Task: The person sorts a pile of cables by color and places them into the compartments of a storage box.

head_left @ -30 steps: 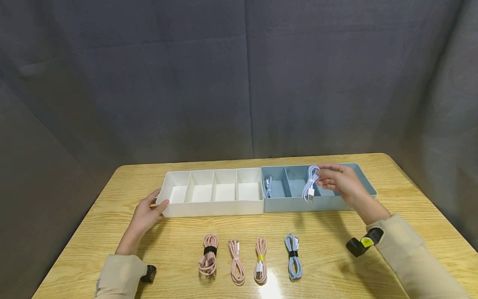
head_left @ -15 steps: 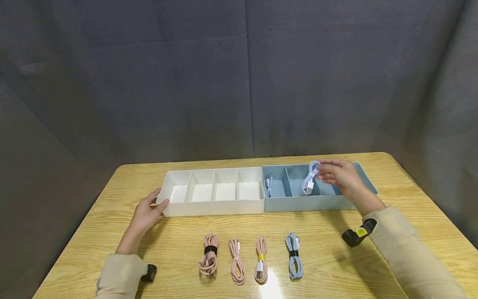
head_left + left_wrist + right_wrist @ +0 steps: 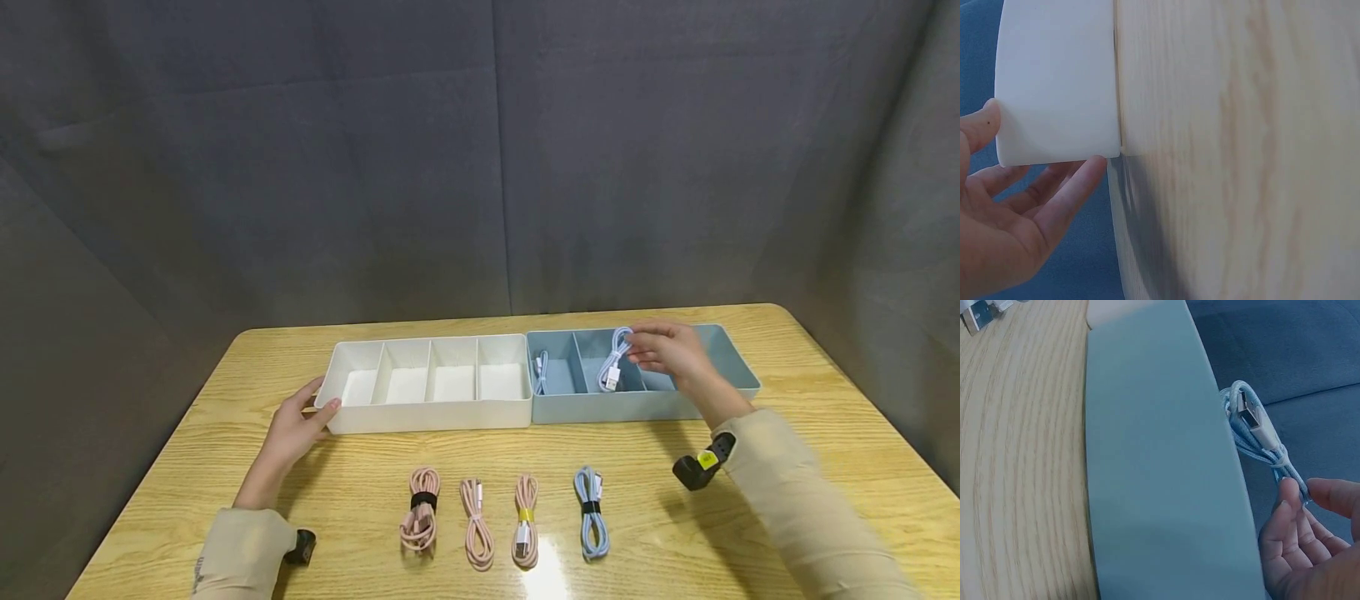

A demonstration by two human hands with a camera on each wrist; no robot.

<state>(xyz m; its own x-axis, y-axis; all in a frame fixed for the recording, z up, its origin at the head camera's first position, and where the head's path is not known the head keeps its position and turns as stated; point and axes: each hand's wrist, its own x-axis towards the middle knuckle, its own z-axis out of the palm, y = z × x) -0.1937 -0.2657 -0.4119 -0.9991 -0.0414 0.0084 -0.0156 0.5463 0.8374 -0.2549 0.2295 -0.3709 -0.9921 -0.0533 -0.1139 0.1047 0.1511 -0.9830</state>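
Observation:
My right hand [image 3: 670, 354] pinches one end of a coiled light-blue USB cable [image 3: 613, 363] between thumb and fingers. This cable [image 3: 1266, 434] hangs tilted over the second compartment from the left of the blue divided box [image 3: 637, 408], its metal plug exposed in the right wrist view. My left hand [image 3: 294, 423] holds the left end of the white divided box [image 3: 435, 419], thumb at the rim. In the left wrist view, the fingers [image 3: 1071, 194] lie against its end wall. Another light-blue cable [image 3: 542, 372] sits in the blue box's leftmost compartment.
In front of the boxes lie a pink cable with a black strap [image 3: 420, 510], a plain-tied pink cable [image 3: 476, 525], a pink cable with a yellow strap [image 3: 525, 522] and a blue cable with a black strap [image 3: 592, 513]. A dark curtain [image 3: 480, 167] stands behind the table.
My right hand has shifted slightly left with the cable, which has gone from in front of the blue box's front rim to over the second compartment. My left hand has not moved.

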